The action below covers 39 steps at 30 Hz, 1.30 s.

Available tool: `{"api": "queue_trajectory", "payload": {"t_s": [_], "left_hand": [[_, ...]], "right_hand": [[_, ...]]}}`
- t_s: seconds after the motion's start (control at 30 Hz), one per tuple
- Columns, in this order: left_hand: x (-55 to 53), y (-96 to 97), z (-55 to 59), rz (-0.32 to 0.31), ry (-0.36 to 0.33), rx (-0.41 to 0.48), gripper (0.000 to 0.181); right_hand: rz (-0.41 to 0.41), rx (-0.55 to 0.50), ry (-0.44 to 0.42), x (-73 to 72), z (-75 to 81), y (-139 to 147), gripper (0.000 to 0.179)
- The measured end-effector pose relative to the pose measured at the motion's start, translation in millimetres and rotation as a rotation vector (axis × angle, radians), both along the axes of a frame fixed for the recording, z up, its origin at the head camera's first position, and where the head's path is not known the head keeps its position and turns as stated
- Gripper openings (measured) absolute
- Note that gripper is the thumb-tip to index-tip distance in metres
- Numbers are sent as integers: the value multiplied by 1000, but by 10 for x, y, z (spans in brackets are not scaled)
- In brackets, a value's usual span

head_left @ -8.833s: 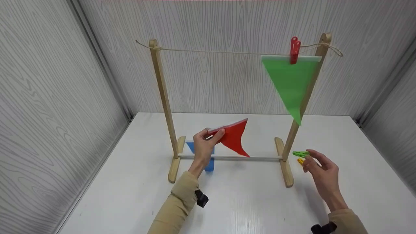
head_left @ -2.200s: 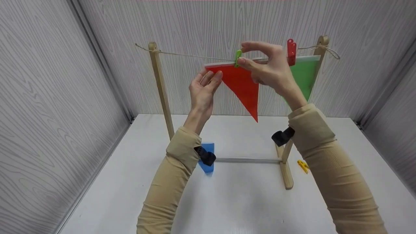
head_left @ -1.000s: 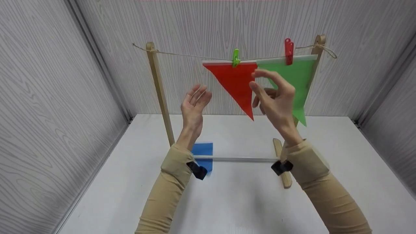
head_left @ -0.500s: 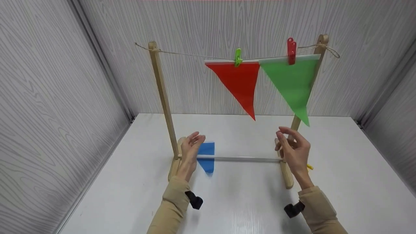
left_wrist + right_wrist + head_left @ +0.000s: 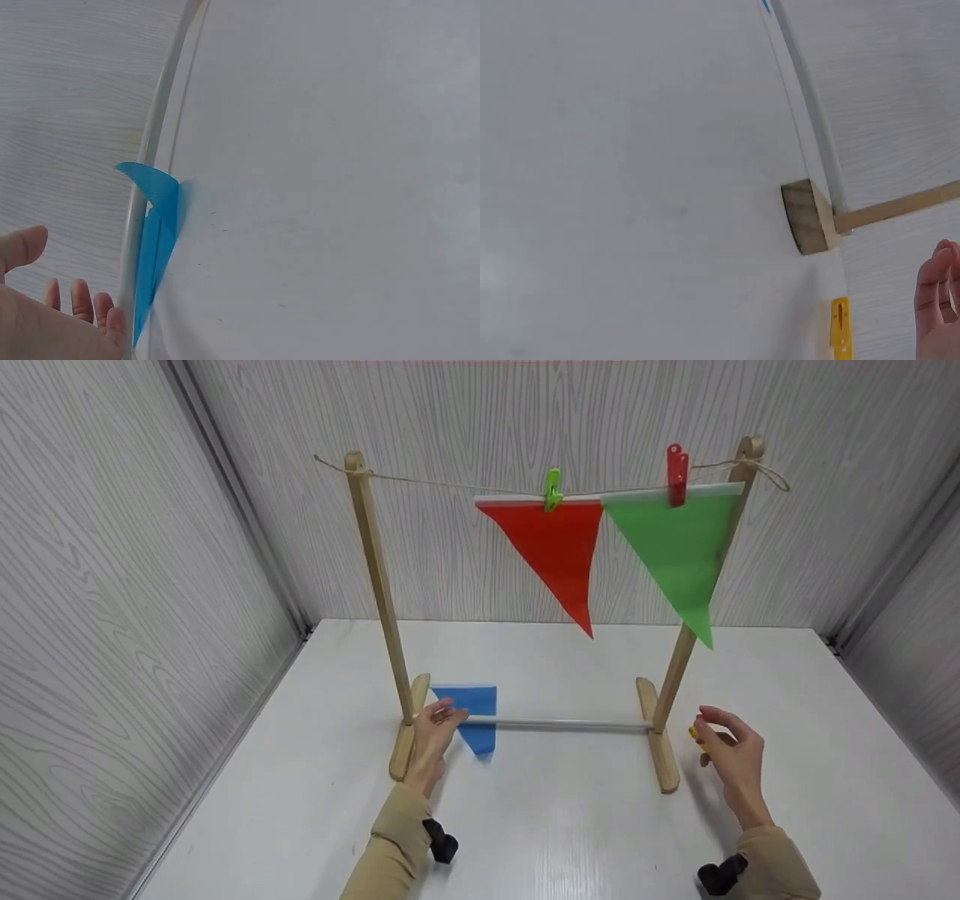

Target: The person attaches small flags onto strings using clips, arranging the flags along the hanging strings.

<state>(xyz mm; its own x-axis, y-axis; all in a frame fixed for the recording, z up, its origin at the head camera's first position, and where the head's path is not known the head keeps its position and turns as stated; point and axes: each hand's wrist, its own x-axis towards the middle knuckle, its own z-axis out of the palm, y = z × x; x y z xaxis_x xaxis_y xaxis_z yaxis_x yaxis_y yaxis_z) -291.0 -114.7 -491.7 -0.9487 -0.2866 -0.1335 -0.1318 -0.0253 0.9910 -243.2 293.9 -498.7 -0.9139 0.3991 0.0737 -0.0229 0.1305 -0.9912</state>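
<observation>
A red pennant [image 5: 559, 547] hangs from the string under a green clothespin [image 5: 553, 491]. To its right, a red clothespin [image 5: 677, 476] holds up a green pennant [image 5: 671, 547]. On the table a blue pennant [image 5: 480, 701] lies under the white rod, its tip curling up in the left wrist view. My left hand [image 5: 431, 739] is over the left part of this pennant, its fingers loosely bent around nothing. Beside the right post, my right hand [image 5: 735, 757] hovers by a yellow clothespin [image 5: 841, 330], which lies on the table apart from the fingers in the right wrist view.
A wooden stand carries the string [image 5: 442, 481] between its left post [image 5: 379, 577] and right post [image 5: 679, 660]. A white rod [image 5: 570, 724] joins the two feet low over the white table [image 5: 555, 825]. Grey wood-grain panels enclose the back and sides.
The red pennant has gone from my left hand onto the string, pinned by the green clothespin. Both hands have let go and come down, left toward the blue pennant, right toward the yellow clothespin.
</observation>
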Motion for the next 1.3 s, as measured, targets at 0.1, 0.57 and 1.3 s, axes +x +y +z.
{"api": "queue_trajectory", "payload": {"t_s": [0.1,0.57,1.3], "left_hand": [[15,-2,-19,-7,-12,-13,48],[30,-84,-79,-182,-50,-522,45],[127,18,-179,-200,53,-816,30]], "right_hand": [[11,13,-51,-6,-51,98,22],[-6,157,-285,-18,-186,253,49],[44,357,-316,16,-337,316,58]]}}
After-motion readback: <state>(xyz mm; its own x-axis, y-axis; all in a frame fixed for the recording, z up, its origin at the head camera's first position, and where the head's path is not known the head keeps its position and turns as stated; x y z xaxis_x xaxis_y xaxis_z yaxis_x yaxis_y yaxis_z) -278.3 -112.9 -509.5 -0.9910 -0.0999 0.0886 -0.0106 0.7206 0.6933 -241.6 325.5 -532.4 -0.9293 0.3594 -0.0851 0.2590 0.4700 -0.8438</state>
